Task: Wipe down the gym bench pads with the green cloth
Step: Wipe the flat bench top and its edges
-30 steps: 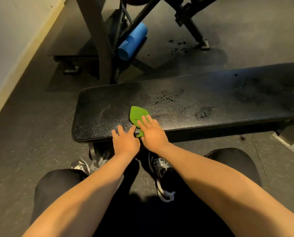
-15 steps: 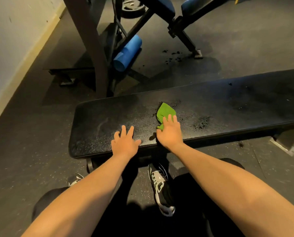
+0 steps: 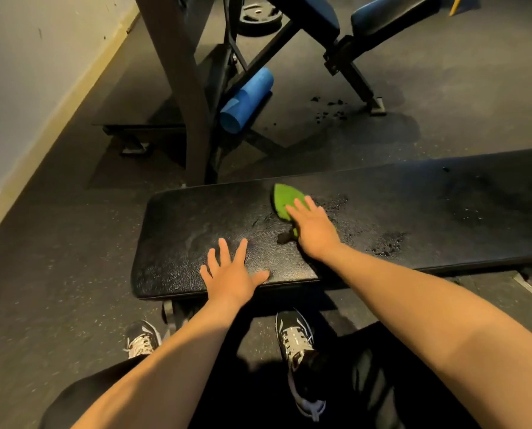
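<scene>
A long black bench pad runs across the middle of the view, with wet or dirty specks right of its centre. The green cloth lies on the pad near its far edge. My right hand presses flat on the cloth with straight fingers, covering its near part. My left hand rests flat on the pad's near edge, fingers spread, holding nothing.
A dark metal frame with a blue foam roller stands behind the bench. An angled blue bench is at the back right. Dark crumbs lie on the rubber floor. A wall runs along the left. My shoes are below the bench.
My right hand has pushed the green cloth away from the near edge and to the right, towards the pad's far side. My left hand stayed on the near edge.
</scene>
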